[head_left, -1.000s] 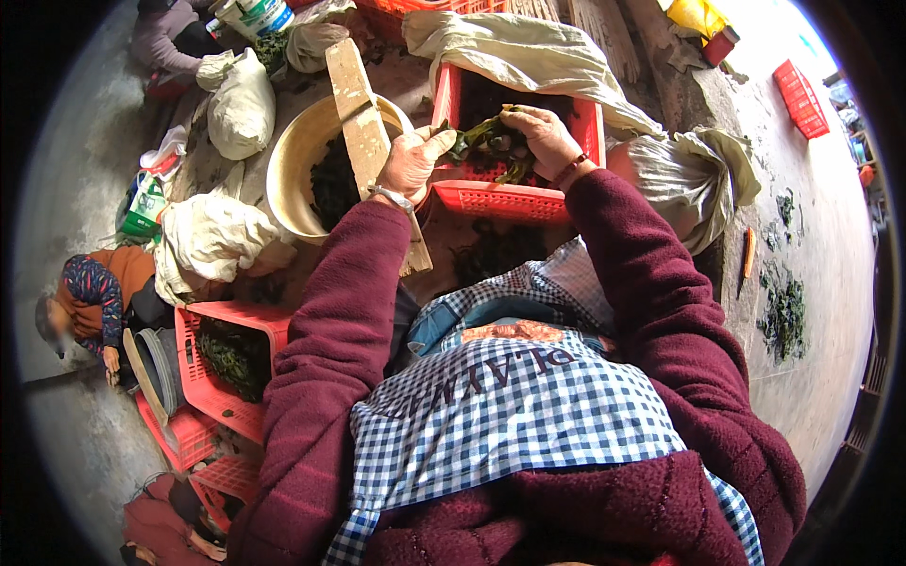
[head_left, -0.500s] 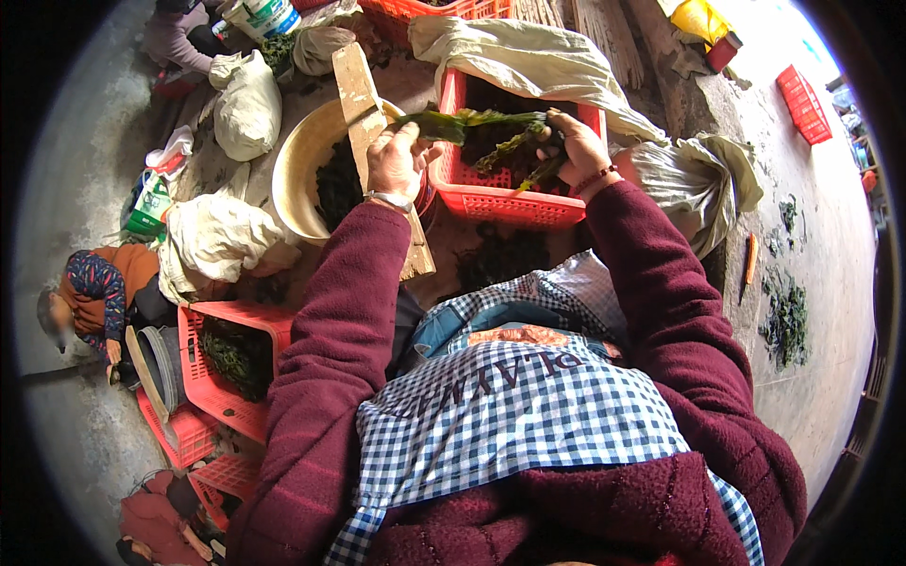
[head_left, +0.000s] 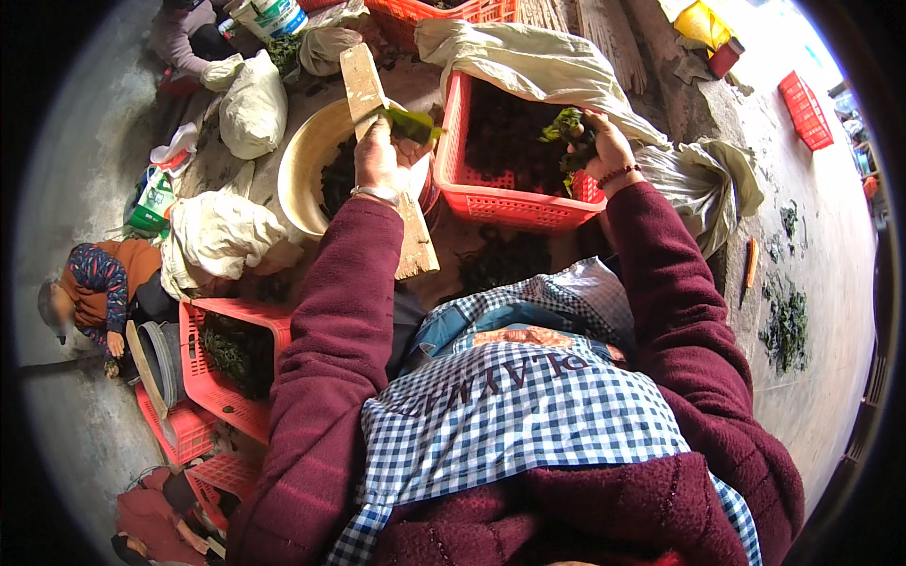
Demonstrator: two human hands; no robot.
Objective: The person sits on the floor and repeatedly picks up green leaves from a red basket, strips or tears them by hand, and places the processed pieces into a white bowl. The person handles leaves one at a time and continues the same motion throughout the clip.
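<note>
My left hand [head_left: 379,160] is closed on a flat strip of dark green seaweed [head_left: 413,124], beside a wooden board [head_left: 364,83] laid across a round beige tub [head_left: 294,184]. Dark seaweed lies inside the tub. Over the right side of a red plastic basket [head_left: 514,209], my right hand [head_left: 609,146] grips a crumpled clump of yellow-green seaweed [head_left: 564,126]. The two pieces are apart. More dark leaves fill part of the basket, and a pale cloth sack [head_left: 528,61] drapes over its far rim.
Left of me stands another red basket [head_left: 236,415] with seaweed. White sacks [head_left: 253,108] and co-workers [head_left: 127,283] are farther left. On the floor to the right lie an orange-handled tool [head_left: 751,262] and scattered seaweed [head_left: 785,325]. A red crate [head_left: 805,111] sits far right.
The seaweed stretched between my hands has come apart into two pieces. My right hand has moved right with its clump, while my left hand has turned upward by the board.
</note>
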